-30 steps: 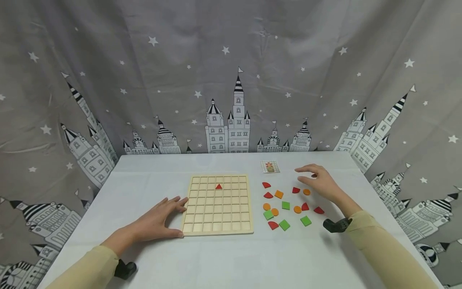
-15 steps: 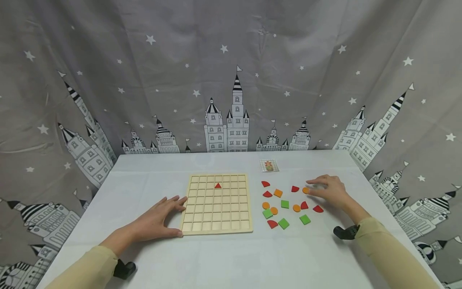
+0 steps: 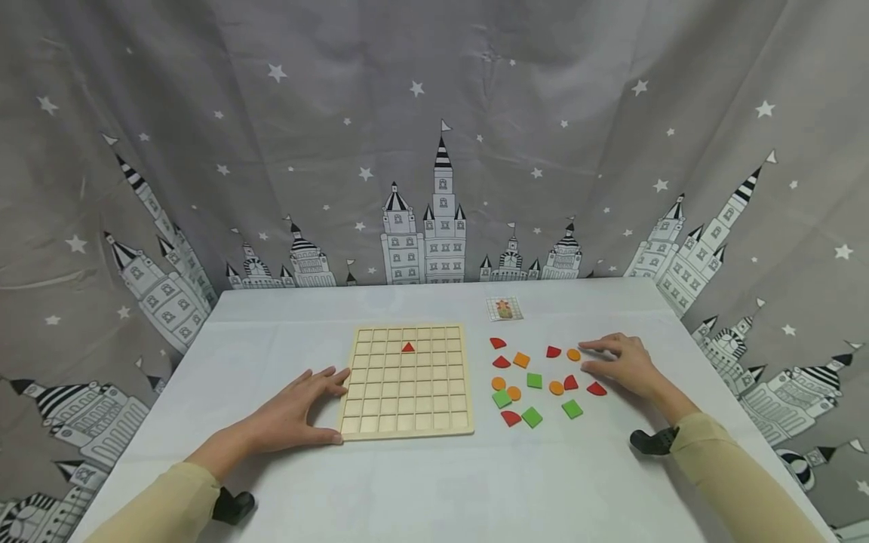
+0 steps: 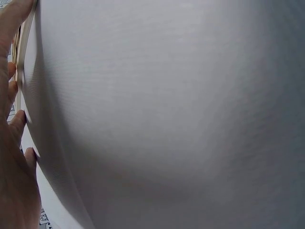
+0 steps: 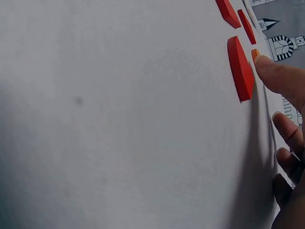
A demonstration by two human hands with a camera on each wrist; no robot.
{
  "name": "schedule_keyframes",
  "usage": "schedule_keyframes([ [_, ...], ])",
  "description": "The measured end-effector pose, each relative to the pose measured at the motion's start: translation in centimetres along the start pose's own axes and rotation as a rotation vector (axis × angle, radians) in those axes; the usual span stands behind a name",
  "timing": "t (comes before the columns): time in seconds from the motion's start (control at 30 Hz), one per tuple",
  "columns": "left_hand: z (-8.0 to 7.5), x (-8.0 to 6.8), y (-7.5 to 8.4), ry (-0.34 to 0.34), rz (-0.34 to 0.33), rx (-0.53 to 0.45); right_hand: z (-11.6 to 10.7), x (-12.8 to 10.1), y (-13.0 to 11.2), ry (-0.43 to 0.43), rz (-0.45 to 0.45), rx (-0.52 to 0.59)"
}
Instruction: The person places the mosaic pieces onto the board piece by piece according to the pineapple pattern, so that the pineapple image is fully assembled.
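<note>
My left hand (image 3: 288, 413) rests with spread fingers against the left edge of the pale wooden grid board (image 3: 407, 403), its thumb at the near left corner. One red triangle (image 3: 408, 348) lies in a cell near the board's far side. On the right, my right hand (image 3: 621, 366) hovers low beside an orange disc (image 3: 573, 354), thumb and forefinger apart and nothing between them. Close to that thumb lies a red quarter-circle piece (image 3: 597, 389). The right wrist view has the thumb tip overlapping an orange piece (image 5: 254, 53), behind a red piece (image 5: 239, 69).
Loose flat pieces lie scattered between board and right hand: red quarter circles (image 3: 511, 418), green squares (image 3: 572, 409), orange discs (image 3: 498, 384) and an orange square (image 3: 521, 360). A gridded picture card (image 3: 505, 308) lies behind them. A grey castle-print curtain (image 3: 326, 136) hangs past the white table's far edge.
My right hand has come down and toward me, from behind the orange disc to its right side. My left hand stays at the board's edge. The view has shifted slightly.
</note>
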State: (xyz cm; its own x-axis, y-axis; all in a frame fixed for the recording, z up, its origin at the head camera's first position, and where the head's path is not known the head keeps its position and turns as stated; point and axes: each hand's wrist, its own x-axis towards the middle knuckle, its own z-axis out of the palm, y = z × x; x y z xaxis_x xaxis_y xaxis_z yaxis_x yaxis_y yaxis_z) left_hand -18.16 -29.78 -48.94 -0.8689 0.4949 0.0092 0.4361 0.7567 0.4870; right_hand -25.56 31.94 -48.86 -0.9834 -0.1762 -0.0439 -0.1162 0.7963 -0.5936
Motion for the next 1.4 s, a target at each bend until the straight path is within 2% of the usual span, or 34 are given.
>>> schedule_keyframes([
  [0.23, -0.1, 0.1, 0.0, 0.001, 0.012, 0.003, 0.7, -0.5, -2.0, 0.005, -0.046, 0.027],
  [0.57, 0.1, -0.1, 0.1, -0.002, 0.001, -0.005, 4.5, 1.4, -6.3, 0.081, -0.152, -0.11],
  [0.73, 0.1, 0.0, 0.2, 0.004, 0.012, -0.003, 5.8, 2.1, -7.3, 0.109, -0.133, -0.162],
  [0.97, 0.0, 0.0, 0.1, 0.009, 0.023, -0.005, 6.2, 2.9, -8.0, 0.086, -0.112, -0.154],
  [1.2, 0.0, 0.0, 0.1, 0.01, 0.031, -0.002, 5.8, 3.5, -7.1, 0.053, -0.13, -0.14],
  [1.4, -0.1, 0.0, 0.1, 0.009, 0.028, 0.007, 5.6, 3.7, -6.5, 0.006, -0.108, -0.06],
])
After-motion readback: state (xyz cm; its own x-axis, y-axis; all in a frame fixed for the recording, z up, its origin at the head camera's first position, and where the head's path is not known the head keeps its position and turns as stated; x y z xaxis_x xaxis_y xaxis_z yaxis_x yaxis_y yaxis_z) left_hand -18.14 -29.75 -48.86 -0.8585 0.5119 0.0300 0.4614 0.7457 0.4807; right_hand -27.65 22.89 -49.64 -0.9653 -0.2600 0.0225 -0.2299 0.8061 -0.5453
